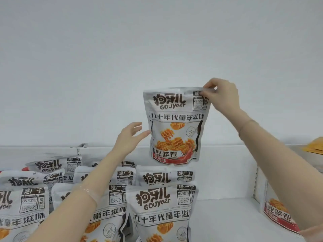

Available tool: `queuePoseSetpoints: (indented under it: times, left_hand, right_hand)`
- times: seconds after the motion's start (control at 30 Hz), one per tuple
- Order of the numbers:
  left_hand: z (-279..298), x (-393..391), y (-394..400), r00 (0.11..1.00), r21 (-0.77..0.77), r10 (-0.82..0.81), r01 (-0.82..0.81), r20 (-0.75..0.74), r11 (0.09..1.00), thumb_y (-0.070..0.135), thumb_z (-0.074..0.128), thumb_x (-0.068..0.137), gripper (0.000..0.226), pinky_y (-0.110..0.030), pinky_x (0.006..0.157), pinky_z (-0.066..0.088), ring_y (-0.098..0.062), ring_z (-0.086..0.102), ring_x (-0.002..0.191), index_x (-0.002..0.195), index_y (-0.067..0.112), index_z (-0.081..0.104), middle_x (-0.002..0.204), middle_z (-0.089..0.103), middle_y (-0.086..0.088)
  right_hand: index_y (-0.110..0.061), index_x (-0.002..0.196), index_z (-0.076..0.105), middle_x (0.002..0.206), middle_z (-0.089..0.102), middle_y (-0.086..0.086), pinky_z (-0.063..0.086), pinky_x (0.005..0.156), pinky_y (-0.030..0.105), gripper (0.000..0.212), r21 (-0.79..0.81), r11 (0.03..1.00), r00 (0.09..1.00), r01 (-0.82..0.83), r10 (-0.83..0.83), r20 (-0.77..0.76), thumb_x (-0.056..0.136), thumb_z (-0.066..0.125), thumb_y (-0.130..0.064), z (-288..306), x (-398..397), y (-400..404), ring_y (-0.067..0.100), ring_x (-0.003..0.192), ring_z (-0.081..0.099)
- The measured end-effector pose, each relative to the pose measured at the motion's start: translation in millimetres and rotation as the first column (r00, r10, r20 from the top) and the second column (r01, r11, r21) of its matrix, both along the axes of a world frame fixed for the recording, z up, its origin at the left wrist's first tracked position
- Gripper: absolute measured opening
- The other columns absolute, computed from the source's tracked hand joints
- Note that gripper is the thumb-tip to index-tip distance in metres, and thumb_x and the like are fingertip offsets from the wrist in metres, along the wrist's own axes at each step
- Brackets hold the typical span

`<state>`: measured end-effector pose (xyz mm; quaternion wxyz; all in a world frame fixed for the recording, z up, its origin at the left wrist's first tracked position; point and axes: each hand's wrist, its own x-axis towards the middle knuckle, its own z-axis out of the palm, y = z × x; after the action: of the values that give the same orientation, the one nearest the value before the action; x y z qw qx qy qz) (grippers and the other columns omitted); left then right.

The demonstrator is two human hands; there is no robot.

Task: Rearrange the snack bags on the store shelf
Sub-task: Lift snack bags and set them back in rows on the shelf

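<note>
**One bag held above the rows**

White wall [122,49] fills the upper view, and below it runs a white shelf [223,217] with a low back panel.

Right hand [222,96] is raised, its fingers [205,93] pinched together on the top right corner of a silver bag [174,126]. That bag hangs upright from the fingers, front facing the camera, with black lettering, orange ridged snacks and a red band at its foot. Its lower edge sits just above the back row of bags.

Left hand [130,138] is open, fingers [138,128] spread apart; one fingertip is at the bag's left edge, and whether it touches cannot be told.

Below and left of both hands, matching bags [160,206] stand in rows on the shelf, upright and overlapping front to back. Under the right forearm the shelf is bare, and beyond it another bag [274,213] stands side-on behind a divider. Far right of the right-hand fingers, an orange pack [314,145] shows at the frame edge.
</note>
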<state>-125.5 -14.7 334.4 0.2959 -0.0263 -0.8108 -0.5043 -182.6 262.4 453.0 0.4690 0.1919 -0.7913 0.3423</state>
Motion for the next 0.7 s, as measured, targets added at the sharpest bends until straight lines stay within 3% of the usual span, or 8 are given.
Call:
queuePoseSetpoints:
  times: [0.13,0.2,0.27,0.37,0.47,0.57,0.63,0.7]
  left_hand:
    - [20,13,18,0.987,0.107,-0.119,0.131,-0.111,0.986,0.034,0.066,0.089,0.024,-0.02,0.079,0.05,-0.004,0.068,0.093,0.11,0.023,0.062,0.106,0.073,0.001]
    - [25,20,25,0.971,0.191,-0.176,0.206,-0.164,0.96,0.029,0.064,0.091,0.011,-0.025,0.072,0.056,-0.008,0.071,0.075,0.096,0.019,0.065,0.089,0.076,-0.004]
    - [27,26,28,0.963,0.269,-0.163,0.218,-0.213,0.938,0.028,0.065,0.09,0.021,-0.04,0.075,0.055,-0.022,0.066,0.072,0.091,0.007,0.066,0.088,0.073,-0.024]
    - [26,33,29,0.959,0.347,-0.06,0.158,-0.276,0.925,0.027,0.067,0.088,0.028,-0.037,0.066,0.048,-0.023,0.059,0.063,0.082,0.0,0.067,0.076,0.067,-0.028]
    - [20,39,24,0.961,0.42,0.025,0.097,-0.276,0.902,0.023,0.065,0.09,0.022,-0.024,0.052,0.046,-0.009,0.057,0.047,0.071,0.011,0.066,0.059,0.067,-0.002]
    - [14,44,17,0.963,0.47,0.067,0.065,-0.26,0.88,0.024,0.065,0.09,0.024,-0.027,0.055,0.045,-0.006,0.051,0.042,0.069,0.014,0.065,0.052,0.061,0.002]
    - [10,48,16,0.966,0.469,0.071,0.057,-0.25,0.881,0.023,0.065,0.09,0.024,-0.031,0.058,0.044,-0.007,0.05,0.041,0.07,0.012,0.064,0.049,0.06,0.002]
    - [6,53,18,0.969,0.45,0.08,0.035,-0.234,0.892,0.024,0.064,0.091,0.024,-0.031,0.06,0.044,-0.006,0.049,0.04,0.072,0.009,0.063,0.043,0.056,0.005]
  right_hand:
    - [-0.022,0.084,0.072,0.089,0.071,-0.005,0.052,0.079,0.037,0.015,-0.083,0.996,0.996,-0.044,0.038,-0.076,0.075,0.069,-0.033,24,27,5,0.023,0.088,0.067]
    - [-0.022,0.086,0.072,0.084,0.066,-0.01,0.05,0.079,0.034,0.016,-0.123,0.991,0.995,-0.049,0.038,-0.088,0.075,0.07,-0.033,30,35,5,0.018,0.088,0.064]
    - [-0.021,0.089,0.073,0.085,0.064,-0.01,0.048,0.08,0.032,0.017,-0.169,0.983,0.994,-0.067,0.052,-0.091,0.075,0.071,-0.031,31,38,6,0.017,0.09,0.063]
    - [-0.018,0.1,0.071,0.092,0.067,-0.005,0.056,0.083,0.036,0.027,-0.336,0.921,0.981,-0.194,0.191,-0.042,0.074,0.075,-0.026,18,35,6,0.019,0.09,0.067]
    - [-0.003,0.114,0.063,0.111,0.067,0.012,0.061,0.078,0.039,0.049,-0.602,0.713,0.787,-0.36,0.579,0.214,0.079,0.077,-0.035,-14,36,3,0.026,0.102,0.068]
    - [-0.005,0.103,0.069,0.106,0.073,0.014,0.061,0.077,0.042,0.043,-0.578,0.694,0.557,-0.429,0.707,0.436,0.091,0.06,-0.046,-58,52,-8,0.025,0.091,0.071]
    - [-0.001,0.099,0.07,0.093,0.075,0.01,0.06,0.072,0.039,0.041,-0.561,0.665,0.548,-0.493,0.738,0.393,0.095,0.056,-0.039,-80,61,-18,0.022,0.08,0.071]
    - [0.008,0.096,0.066,0.089,0.073,0.013,0.059,0.074,0.044,0.038,-0.557,0.675,0.625,-0.484,0.712,0.32,0.097,0.055,-0.028,-93,64,-26,0.025,0.079,0.069]
